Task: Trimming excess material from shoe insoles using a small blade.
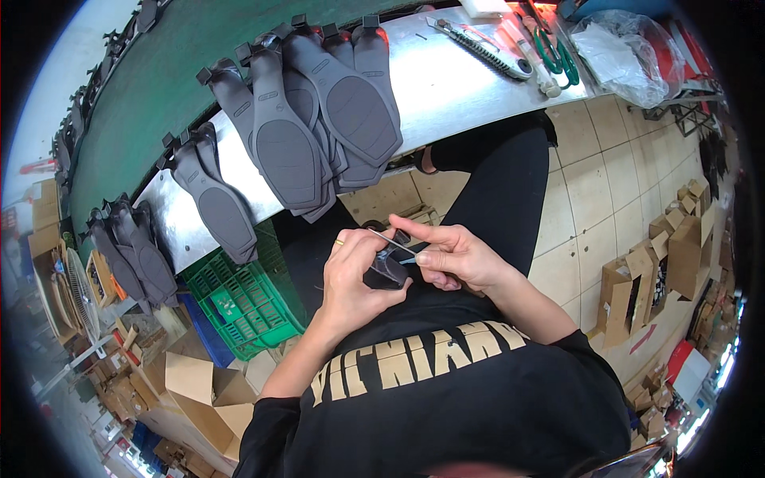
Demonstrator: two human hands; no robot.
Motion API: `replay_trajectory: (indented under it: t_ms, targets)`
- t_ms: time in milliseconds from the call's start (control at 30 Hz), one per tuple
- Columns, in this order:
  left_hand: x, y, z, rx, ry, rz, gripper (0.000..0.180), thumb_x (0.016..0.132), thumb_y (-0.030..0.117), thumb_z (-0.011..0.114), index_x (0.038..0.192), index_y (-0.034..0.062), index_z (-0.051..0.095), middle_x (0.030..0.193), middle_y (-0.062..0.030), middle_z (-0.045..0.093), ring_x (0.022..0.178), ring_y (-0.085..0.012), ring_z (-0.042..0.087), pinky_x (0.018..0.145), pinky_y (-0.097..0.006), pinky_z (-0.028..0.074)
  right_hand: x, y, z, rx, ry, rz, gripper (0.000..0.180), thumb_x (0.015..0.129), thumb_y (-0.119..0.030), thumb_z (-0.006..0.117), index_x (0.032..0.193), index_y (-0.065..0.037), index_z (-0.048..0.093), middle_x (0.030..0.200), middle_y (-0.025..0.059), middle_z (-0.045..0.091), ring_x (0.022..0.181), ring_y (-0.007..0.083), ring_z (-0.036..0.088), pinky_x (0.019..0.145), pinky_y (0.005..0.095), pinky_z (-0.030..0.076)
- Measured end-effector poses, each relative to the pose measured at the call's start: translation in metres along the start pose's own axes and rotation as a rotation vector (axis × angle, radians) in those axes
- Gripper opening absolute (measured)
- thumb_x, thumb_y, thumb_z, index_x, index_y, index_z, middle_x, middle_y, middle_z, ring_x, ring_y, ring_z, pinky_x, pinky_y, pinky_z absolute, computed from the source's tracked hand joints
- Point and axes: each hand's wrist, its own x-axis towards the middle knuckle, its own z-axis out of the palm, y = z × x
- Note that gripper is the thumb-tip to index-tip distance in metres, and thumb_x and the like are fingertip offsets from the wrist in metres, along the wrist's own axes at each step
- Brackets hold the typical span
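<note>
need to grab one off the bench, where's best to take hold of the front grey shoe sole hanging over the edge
Grip the front grey shoe sole by its broad rounded end, coming from below on the person's side. That end hangs clear past the metal bench edge, while its narrow end lies up on the bench, packed among other soles.

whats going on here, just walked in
A seated person is working over their lap. The left hand grips a small dark grey part, and the right hand pinches a thin metal tool against it. Ahead, more grey moulded pieces hang in overlapping batches over the edge of a metal table, with green-handled scissors and a utility knife on top. A green crate sits underneath.
</note>
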Motion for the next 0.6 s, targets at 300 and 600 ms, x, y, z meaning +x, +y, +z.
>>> replay_trajectory:
  t_ms: [300, 600]
  targets:
    - [0.001, 0.004, 0.004, 0.034, 0.057, -0.037, 0.055, 0.050, 0.007, 0.084, 0.099, -0.0021, 0.061, 0.090, -0.0103, 0.061, 0.083, -0.0277, 0.057, 0.073, -0.035, 0.047, 0.002, -0.006, -0.007, 0.118, -0.109, 0.000, 0.060, 0.097, -0.011, 0.054, 0.152, -0.018, 0.032, 0.065, -0.0054, 0.046, 0.052, 0.0025, 0.039, 0.046, 0.0159, 0.032]
    - [0.000, -0.003, 0.005, 0.037, 0.041, -0.036, 0.050, 0.051, 0.005, 0.080, 0.098, -0.0012, 0.063, 0.094, -0.0103, 0.061, 0.084, -0.0273, 0.056, 0.070, -0.034, 0.049, 0.008, 0.002, -0.002, -0.073, -0.002, -0.039, 0.061, 0.097, -0.011, 0.055, 0.152, -0.014, 0.029, 0.061, -0.0053, 0.043, 0.053, 0.0025, 0.038, 0.047, 0.0173, 0.032]
